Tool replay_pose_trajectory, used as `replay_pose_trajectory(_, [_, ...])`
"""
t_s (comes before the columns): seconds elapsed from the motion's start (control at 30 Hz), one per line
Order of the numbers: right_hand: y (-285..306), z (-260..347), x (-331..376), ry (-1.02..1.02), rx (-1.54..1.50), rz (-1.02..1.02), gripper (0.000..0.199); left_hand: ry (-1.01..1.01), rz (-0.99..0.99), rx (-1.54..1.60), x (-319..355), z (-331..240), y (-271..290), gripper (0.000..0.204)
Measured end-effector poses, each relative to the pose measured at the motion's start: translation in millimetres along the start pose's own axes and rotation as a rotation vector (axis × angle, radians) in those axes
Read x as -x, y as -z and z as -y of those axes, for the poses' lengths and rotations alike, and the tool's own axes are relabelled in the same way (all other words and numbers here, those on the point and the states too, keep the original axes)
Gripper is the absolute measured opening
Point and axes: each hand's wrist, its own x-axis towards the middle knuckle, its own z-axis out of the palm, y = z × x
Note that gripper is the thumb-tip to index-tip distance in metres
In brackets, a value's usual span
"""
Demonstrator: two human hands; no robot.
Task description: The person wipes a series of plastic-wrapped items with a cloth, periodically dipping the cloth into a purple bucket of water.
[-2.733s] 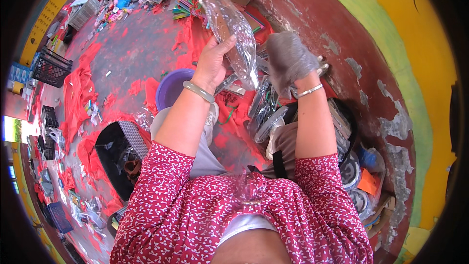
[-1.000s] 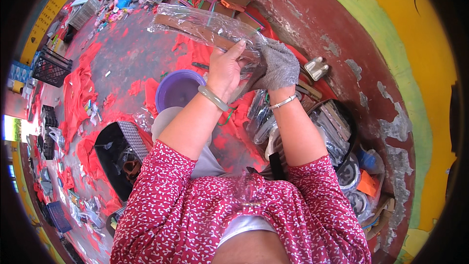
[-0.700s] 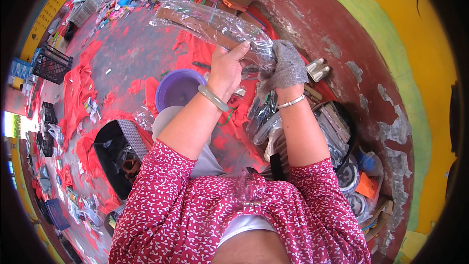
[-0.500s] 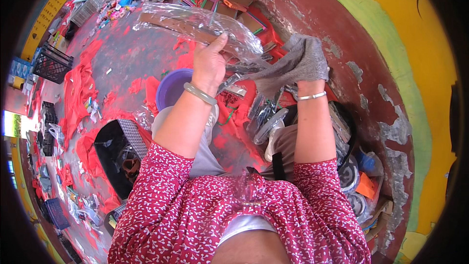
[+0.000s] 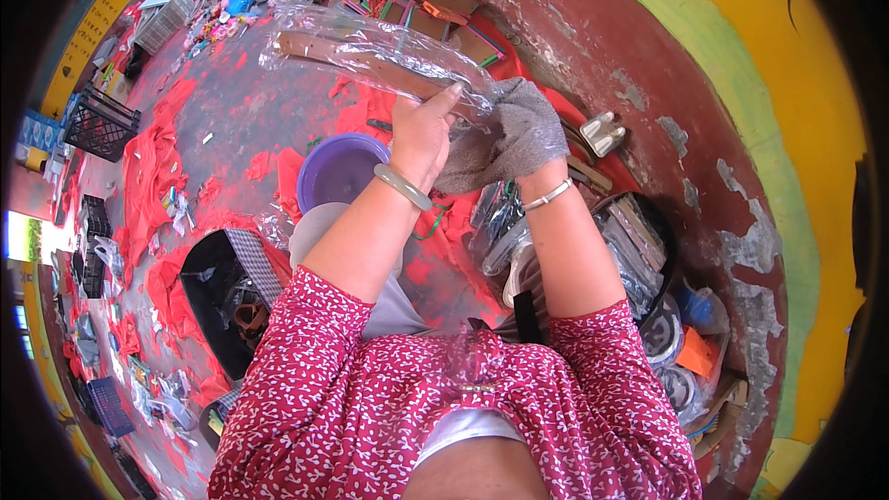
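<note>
A long, flat brown strip (image 5: 370, 67) lies inside a loose clear plastic bag (image 5: 315, 30), raised in front of me. My left hand (image 5: 421, 137) is closed on its near end, thumb lying along the top. A grey knitted cloth (image 5: 526, 130) covers most of my right hand (image 5: 544, 176), which grips it right beside that same end of the bag. The fingers of the right hand are hidden under the cloth. Part of the cloth hangs down behind my left hand.
Below my left forearm stands a purple basin (image 5: 304, 187). A black open bag (image 5: 206, 282) with checked lining lies left; another black container (image 5: 662, 236) holding wrapped items stands right. Past it rises a peeling red wall (image 5: 648, 65). Red cloth scraps (image 5: 148, 167) cover the floor.
My right hand and the grey cloth have moved left and in against the bagged strip. The left hand has shifted slightly right and nearer. A silvery object by the wall has come into sight.
</note>
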Motion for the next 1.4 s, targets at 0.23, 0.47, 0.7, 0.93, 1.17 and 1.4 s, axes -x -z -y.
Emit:
replay_pose_trajectory(0.23, [16,-21,-4,0.048,-0.045,0.108,0.021,0.038,-0.021,0.1,-14,-22,10,0.027])
replay_pose_trajectory(0.47, [38,59,-15,0.015,1.035,0.432,0.036,0.175,0.116,0.025,-7,-30,3,0.025])
replay_pose_trajectory(0.7, [39,68,-4,0.214,0.749,0.418,0.03,0.224,0.155,-0.046,-1,-18,-2,0.025])
replay_pose_trajectory(0.93, [24,53,4,0.19,0.893,0.03,0.028,0.266,0.179,0.026,2,-9,-3,0.023])
replay_pose_trajectory(1.17, [29,44,2,0.256,0.96,0.115,0.03,0.298,0.202,0.134,0,-23,-4,0.026])
replay_pose_trajectory(1.4, [58,47,-8,0.173,0.913,0.11,0.023,0.167,0.151,0.046,-3,-38,1,0.029])
